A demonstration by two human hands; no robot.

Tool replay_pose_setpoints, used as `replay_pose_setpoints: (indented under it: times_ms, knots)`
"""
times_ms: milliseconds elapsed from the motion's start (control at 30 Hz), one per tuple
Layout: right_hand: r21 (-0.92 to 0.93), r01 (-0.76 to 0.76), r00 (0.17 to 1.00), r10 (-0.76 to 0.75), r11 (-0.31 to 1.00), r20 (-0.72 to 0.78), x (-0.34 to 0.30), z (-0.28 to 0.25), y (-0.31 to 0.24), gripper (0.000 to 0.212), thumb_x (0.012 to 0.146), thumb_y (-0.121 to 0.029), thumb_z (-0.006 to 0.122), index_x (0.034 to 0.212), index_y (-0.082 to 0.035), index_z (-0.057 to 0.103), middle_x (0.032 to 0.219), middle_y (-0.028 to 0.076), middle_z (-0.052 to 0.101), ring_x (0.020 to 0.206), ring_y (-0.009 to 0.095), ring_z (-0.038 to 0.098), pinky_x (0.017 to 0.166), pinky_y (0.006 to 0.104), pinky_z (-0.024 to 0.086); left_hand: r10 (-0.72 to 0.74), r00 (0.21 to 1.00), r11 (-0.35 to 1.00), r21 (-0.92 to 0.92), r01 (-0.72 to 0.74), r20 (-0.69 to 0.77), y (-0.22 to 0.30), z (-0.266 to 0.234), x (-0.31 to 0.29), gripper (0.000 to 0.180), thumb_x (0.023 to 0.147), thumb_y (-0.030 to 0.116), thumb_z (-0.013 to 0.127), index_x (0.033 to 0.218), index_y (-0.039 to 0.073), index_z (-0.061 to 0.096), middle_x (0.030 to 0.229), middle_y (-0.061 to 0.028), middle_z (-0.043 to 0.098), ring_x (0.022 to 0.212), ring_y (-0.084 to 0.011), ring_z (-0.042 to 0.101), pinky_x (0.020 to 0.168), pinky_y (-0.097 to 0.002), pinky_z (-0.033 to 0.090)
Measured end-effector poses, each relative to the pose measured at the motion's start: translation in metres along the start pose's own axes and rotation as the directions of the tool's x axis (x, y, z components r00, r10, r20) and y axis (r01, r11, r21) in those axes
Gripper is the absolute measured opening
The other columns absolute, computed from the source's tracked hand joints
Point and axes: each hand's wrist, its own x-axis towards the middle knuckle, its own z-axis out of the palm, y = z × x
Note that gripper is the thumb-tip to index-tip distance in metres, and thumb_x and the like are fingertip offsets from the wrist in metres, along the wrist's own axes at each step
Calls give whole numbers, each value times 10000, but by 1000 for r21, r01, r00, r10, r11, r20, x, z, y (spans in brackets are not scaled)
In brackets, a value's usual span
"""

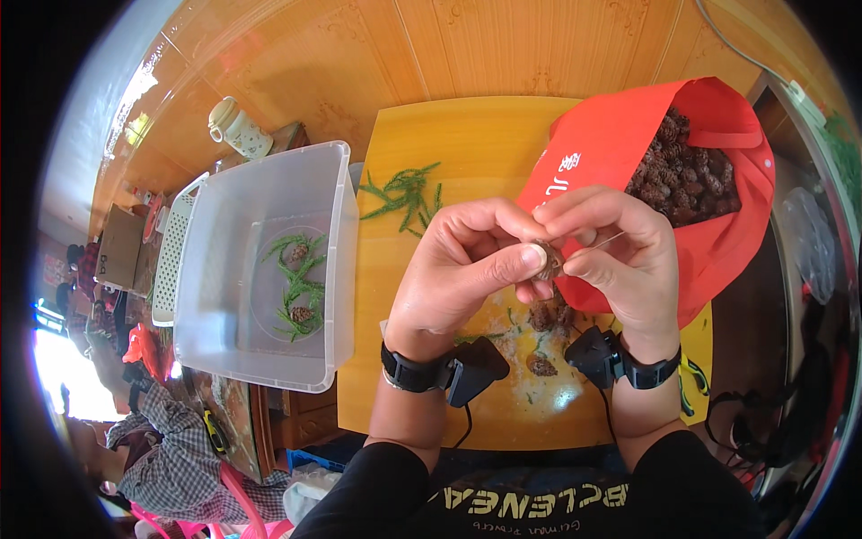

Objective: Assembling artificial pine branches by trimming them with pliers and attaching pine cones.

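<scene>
Over the yellow table, my left hand pinches a small brown pine cone between thumb and fingers. My right hand meets it from the other side, its thumb and fingertips closed on a thin wire that runs toward the cone. Fingers partly cover the cone, so where the wire passes round it is hidden. Below the hands, more pine cones lie on the tabletop among green bits and pale dust. Green artificial sprigs rest beyond my left hand.
A red bag full of pine cones leans open at the right. To the left stands a clear plastic bin holding green sprigs with cones. Pliers lie at the table's right edge. A person in a checked shirt sits at lower left.
</scene>
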Motion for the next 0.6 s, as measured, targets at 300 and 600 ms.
replay_pose_setpoints:
  times_ms: [300,600]
  knots:
    - [-175,-85,971,42,981,-237,-1,13,-3,252,787,21,607,1006,18,482,955,79,545,860,140,577,768,242,466,370,914,874,397,-281,-168,-6,9,7,133,803,16,627,926,-23,592,819,-64,627,731,-80,578,623,-208,473]
    - [-179,-44,990,19,983,-140,-1,9,-4,152,821,68,491,958,32,546,950,63,529,820,106,572,710,212,465,215,960,938,311,-152,-180,0,9,2,143,812,97,618,883,-19,573,806,-108,619,659,-135,599,563,-220,476]
